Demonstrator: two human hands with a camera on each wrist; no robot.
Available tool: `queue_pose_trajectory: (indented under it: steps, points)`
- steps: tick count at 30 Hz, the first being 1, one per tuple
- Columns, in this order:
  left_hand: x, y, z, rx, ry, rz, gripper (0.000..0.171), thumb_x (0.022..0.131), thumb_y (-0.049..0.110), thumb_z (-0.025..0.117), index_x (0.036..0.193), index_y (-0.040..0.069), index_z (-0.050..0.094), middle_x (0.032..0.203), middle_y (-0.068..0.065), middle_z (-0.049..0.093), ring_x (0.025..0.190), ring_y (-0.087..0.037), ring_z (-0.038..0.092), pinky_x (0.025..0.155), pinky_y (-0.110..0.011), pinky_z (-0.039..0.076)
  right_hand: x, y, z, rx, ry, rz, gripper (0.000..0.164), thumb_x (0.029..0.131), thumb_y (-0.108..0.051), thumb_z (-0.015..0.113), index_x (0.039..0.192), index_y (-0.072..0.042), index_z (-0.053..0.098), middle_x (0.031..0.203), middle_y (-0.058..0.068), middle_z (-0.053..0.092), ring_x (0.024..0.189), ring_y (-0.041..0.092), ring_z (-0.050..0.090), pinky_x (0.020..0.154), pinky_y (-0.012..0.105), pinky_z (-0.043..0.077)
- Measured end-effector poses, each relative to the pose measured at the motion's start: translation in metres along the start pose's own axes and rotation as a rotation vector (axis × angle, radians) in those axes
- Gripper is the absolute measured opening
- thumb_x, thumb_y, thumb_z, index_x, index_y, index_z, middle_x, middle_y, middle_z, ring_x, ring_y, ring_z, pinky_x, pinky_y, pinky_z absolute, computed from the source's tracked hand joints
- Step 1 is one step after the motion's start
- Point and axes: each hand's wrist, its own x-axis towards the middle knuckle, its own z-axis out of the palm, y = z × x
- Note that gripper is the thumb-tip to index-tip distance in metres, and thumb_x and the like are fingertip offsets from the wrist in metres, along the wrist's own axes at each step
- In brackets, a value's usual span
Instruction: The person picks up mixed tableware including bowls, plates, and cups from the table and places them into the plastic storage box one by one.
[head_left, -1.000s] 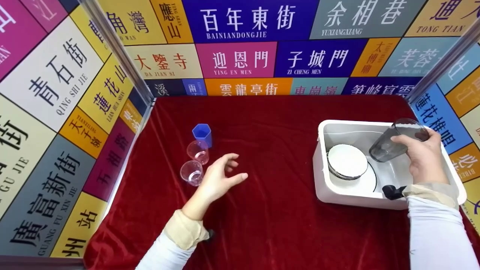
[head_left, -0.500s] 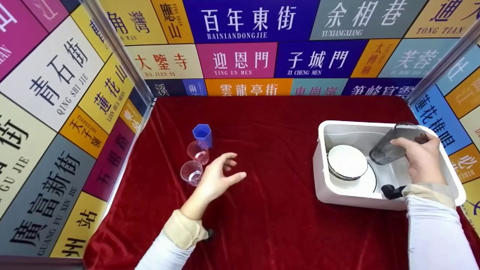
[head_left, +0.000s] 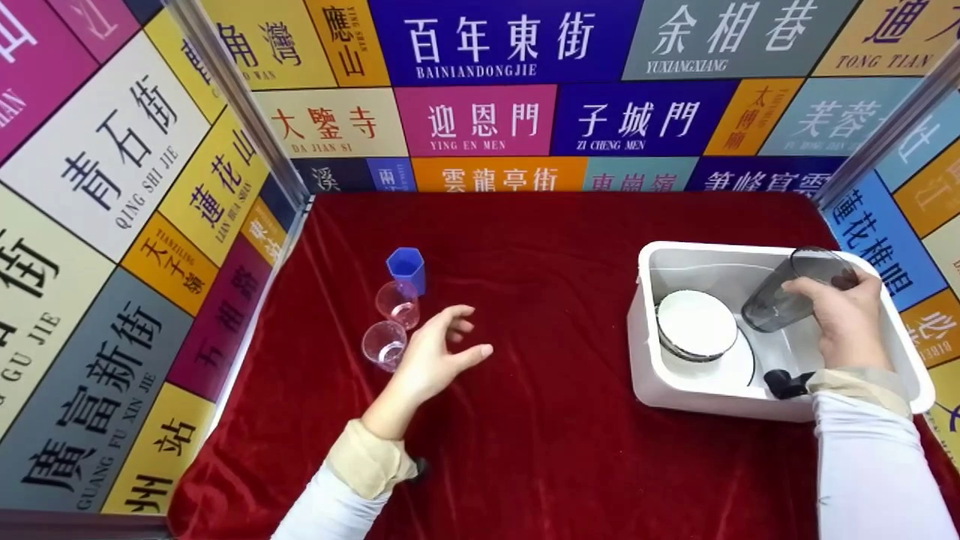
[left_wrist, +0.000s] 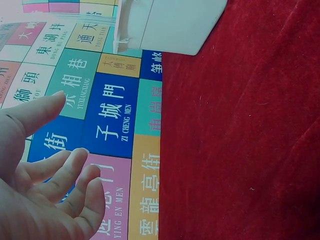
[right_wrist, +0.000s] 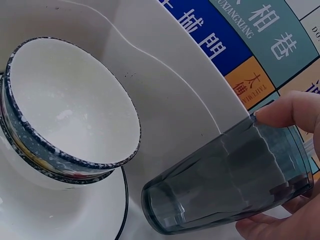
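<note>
My right hand [head_left: 851,319] grips a dark, see-through tumbler [right_wrist: 215,180] near its rim, thumb on one side and fingers on the other. The tumbler is tilted inside the white tub [head_left: 641,337], its base toward the bowls. Stacked bowls [right_wrist: 70,107] with speckled dark rims sit on a white plate [right_wrist: 55,215] at the tub's left. My left hand [head_left: 435,360] hovers over the red cloth with nothing in it, thumb and fingers apart. Beside it stand two clear cups [head_left: 384,345] and a blue hexagonal cup [head_left: 406,270].
Dark red cloth [head_left: 525,450] covers the table. Panels with Chinese place names [head_left: 472,120] wall it in at the back and both sides. The tub stands close to the right-hand panels.
My right hand has lowered the tumbler slightly into the tub. The left hand has stayed almost still, and the cups on the cloth have not moved.
</note>
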Motion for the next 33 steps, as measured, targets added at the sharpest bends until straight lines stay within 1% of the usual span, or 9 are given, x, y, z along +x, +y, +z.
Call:
queue_pose_trajectory:
  steps: [3,6,12,16,21,25,27,30,33]
  points:
    - [0.001,0.000,0.000,0.001,-0.001,0.002,0.059,0.082,0.030,0.084,0.133,0.012,0.060,0.111,-0.008,0.071,0.099,-0.025,0.064,0.091,-0.040,0.053,0.001,0.002,0.000,-0.004,0.011,-0.001,0.099,0.076,-0.001,0.085,0.145,-0.029,0.020,0.119,-0.020,0.031,0.123,0.003,0.033,0.102,0.010,0.036]
    - [0.001,0.001,-0.001,-0.004,0.003,0.001,0.059,0.082,0.029,0.084,0.133,0.012,0.060,0.111,-0.008,0.071,0.099,-0.025,0.064,0.092,-0.040,0.053,0.002,0.003,-0.001,-0.015,0.017,0.002,0.100,0.076,-0.002,0.086,0.146,-0.029,0.020,0.120,-0.020,0.033,0.124,0.003,0.034,0.105,0.011,0.034]
    - [0.001,0.002,-0.002,-0.003,0.009,0.004,0.058,0.082,0.030,0.084,0.133,0.012,0.061,0.111,-0.008,0.071,0.099,-0.025,0.063,0.091,-0.040,0.053,0.003,0.003,-0.003,-0.060,0.012,0.014,0.101,0.077,-0.008,0.087,0.147,-0.032,0.017,0.141,-0.018,0.032,0.128,0.002,0.032,0.118,0.015,0.024]
    - [0.001,0.001,-0.002,-0.001,0.011,0.009,0.058,0.082,0.029,0.084,0.132,0.012,0.061,0.110,-0.008,0.071,0.099,-0.025,0.064,0.091,-0.041,0.053,0.003,0.003,-0.003,-0.075,0.015,0.029,0.104,0.079,-0.010,0.086,0.150,-0.033,0.014,0.152,-0.014,0.027,0.131,0.003,0.031,0.120,0.016,0.022]
    - [0.002,0.001,-0.003,-0.001,0.018,0.008,0.058,0.082,0.029,0.084,0.132,0.012,0.061,0.110,-0.008,0.071,0.099,-0.025,0.064,0.091,-0.041,0.054,0.005,0.005,-0.003,-0.093,0.011,0.035,0.107,0.082,-0.012,0.083,0.155,-0.032,0.008,0.159,-0.012,0.018,0.138,0.005,0.025,0.121,0.018,0.023]
    - [0.002,0.002,-0.002,-0.003,0.016,-0.003,0.058,0.082,0.029,0.085,0.132,0.013,0.061,0.110,-0.008,0.071,0.099,-0.025,0.064,0.091,-0.040,0.053,0.009,0.008,-0.003,-0.093,0.017,0.032,0.102,0.082,-0.010,0.082,0.151,-0.029,0.010,0.153,-0.012,0.021,0.133,0.004,0.029,0.117,0.018,0.030]
    - [0.002,0.002,-0.002,-0.005,0.015,-0.004,0.058,0.082,0.028,0.084,0.132,0.012,0.061,0.110,-0.007,0.071,0.099,-0.024,0.064,0.091,-0.040,0.053,0.011,0.011,-0.002,-0.097,0.021,0.030,0.099,0.081,-0.009,0.083,0.148,-0.027,0.012,0.142,-0.015,0.028,0.124,0.002,0.034,0.112,0.018,0.035]
    - [0.002,0.002,-0.001,-0.007,0.013,-0.006,0.058,0.082,0.028,0.084,0.132,0.012,0.061,0.110,-0.007,0.071,0.099,-0.024,0.064,0.090,-0.040,0.053,0.013,0.014,-0.004,-0.133,0.011,0.030,0.098,0.080,-0.011,0.083,0.146,-0.022,0.011,0.124,-0.015,0.032,0.111,0.000,0.038,0.104,0.019,0.040]
    - [0.003,0.001,0.000,-0.009,0.013,-0.008,0.058,0.082,0.028,0.085,0.132,0.012,0.061,0.110,-0.008,0.071,0.099,-0.025,0.064,0.091,-0.040,0.054,0.015,0.016,-0.006,-0.185,-0.005,0.032,0.098,0.081,-0.014,0.084,0.145,-0.017,0.009,0.117,-0.012,0.032,0.103,0.000,0.040,0.095,0.015,0.044]
